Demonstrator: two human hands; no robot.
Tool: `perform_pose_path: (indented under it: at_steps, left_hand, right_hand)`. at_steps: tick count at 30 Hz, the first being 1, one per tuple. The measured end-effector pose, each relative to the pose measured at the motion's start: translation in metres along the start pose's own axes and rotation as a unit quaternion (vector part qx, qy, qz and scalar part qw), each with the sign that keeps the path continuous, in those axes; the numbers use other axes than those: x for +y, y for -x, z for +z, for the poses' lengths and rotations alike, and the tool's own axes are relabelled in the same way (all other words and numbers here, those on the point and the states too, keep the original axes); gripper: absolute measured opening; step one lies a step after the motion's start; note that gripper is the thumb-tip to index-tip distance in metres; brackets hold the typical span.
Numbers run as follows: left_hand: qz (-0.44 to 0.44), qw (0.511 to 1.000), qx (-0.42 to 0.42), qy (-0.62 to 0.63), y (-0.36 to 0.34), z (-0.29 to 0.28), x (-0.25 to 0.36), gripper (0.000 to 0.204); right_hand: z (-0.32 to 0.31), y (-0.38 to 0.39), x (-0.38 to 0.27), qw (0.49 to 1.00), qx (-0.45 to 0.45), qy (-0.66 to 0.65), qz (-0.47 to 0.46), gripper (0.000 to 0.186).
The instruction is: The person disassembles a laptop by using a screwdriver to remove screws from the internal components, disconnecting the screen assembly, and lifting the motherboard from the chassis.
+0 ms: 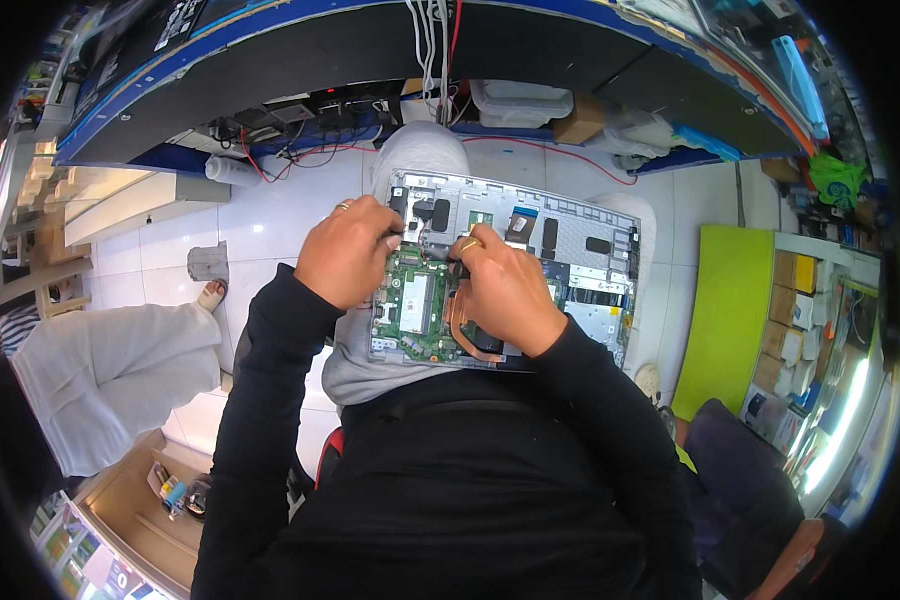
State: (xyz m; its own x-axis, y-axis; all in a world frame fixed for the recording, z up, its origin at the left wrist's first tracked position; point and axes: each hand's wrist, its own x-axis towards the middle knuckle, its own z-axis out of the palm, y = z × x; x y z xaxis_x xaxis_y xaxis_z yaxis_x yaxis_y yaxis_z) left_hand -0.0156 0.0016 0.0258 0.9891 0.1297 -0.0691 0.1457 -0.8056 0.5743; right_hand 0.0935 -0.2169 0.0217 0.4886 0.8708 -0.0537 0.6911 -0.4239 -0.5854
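Note:
An opened laptop chassis (595,225) lies on my lap, its green circuit board (402,285) and copper heat pipe (458,325) exposed. My left hand (348,250) is at the chassis's left side, fingers curled together beside a thin cable near the board's upper edge; what they hold is too small to make out. My right hand (510,290) reaches over the heat pipe, fingers bent and closed at the middle of the upper board; their tips and anything in them are hidden. A flat ribbon cable (520,228) lies just above my right hand.
A dark desk front (280,62) with hanging cables stands ahead, with a plastic bin (520,100) and wiring beneath. Another person's light-trousered leg (130,365) is at the left, near a wooden drawer (145,520). A green board (720,310) and shelves (790,320) are at the right.

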Motion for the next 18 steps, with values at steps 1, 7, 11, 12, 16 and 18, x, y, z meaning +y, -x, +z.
perform_pose_path:
  at_steps: [1, 7, 11, 12, 16, 18]
  left_hand:
    - [-0.043, 0.999, 0.003, 0.007, -0.001, -0.001, -0.001, 0.018]
    - [-0.137, 0.989, -0.011, 0.056, 0.0, 0.001, -0.005, 0.024]
    - [-0.123, 0.991, -0.019, 0.04, 0.001, 0.0, -0.006, 0.025]
    - [-0.123, 0.991, -0.019, 0.041, 0.001, 0.0, -0.006, 0.025]
    - [-0.115, 0.993, -0.012, 0.023, 0.001, 0.0, -0.003, 0.023]
    - [-0.118, 0.993, -0.012, 0.018, 0.002, 0.001, -0.004, 0.023]
  right_hand:
    - [-0.001, -0.002, 0.001, 1.0, 0.008, -0.008, -0.005, 0.028]
    - [-0.002, -0.016, -0.006, 0.998, -0.048, -0.004, 0.035, 0.026]
    - [0.002, -0.019, -0.006, 0.998, -0.046, -0.001, 0.03, 0.024]
    - [0.004, -0.019, -0.005, 0.999, -0.03, 0.002, 0.01, 0.02]
    - [0.007, -0.018, -0.005, 1.0, -0.018, 0.005, -0.003, 0.016]
    - [0.006, -0.017, -0.007, 1.0, -0.021, 0.004, -0.006, 0.016]
